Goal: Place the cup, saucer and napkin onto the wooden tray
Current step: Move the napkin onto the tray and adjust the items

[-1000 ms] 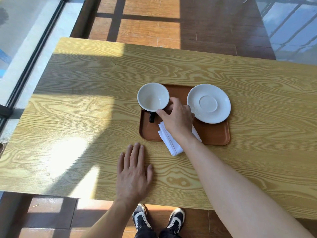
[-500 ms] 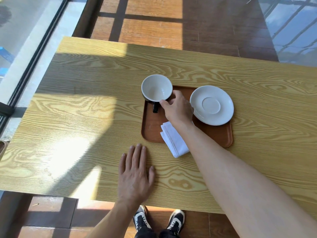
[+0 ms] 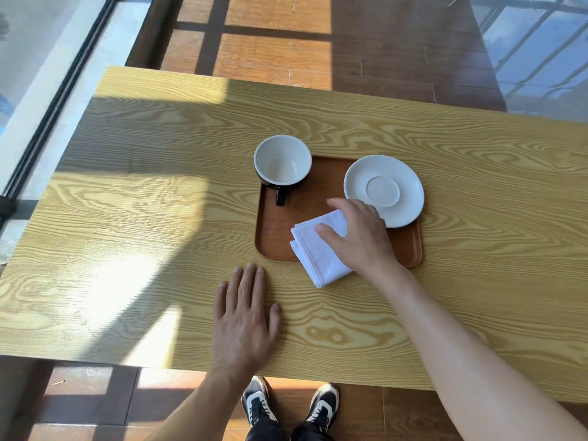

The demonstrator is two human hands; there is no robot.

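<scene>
A brown wooden tray (image 3: 276, 232) lies on the table. A cup (image 3: 282, 160), white inside and black outside, stands upright on the tray's far left corner with its handle toward me. The white saucer (image 3: 383, 188) rests at the far right corner, overhanging the rim. A folded white napkin (image 3: 318, 249) lies across the tray's near edge, partly on the table. My right hand (image 3: 361, 235) rests over the napkin's right side, thumb on top and fingers apart. My left hand (image 3: 245, 316) lies flat on the table, just near of the tray.
The light wood-grain table (image 3: 143, 218) has its near edge right above my shoes (image 3: 289, 405). A window frame runs along the left, with tiled floor beyond the table's far edge.
My right hand has let go of the cup at the tray's far left corner and drawn back onto the napkin. The left hand has stayed flat.
</scene>
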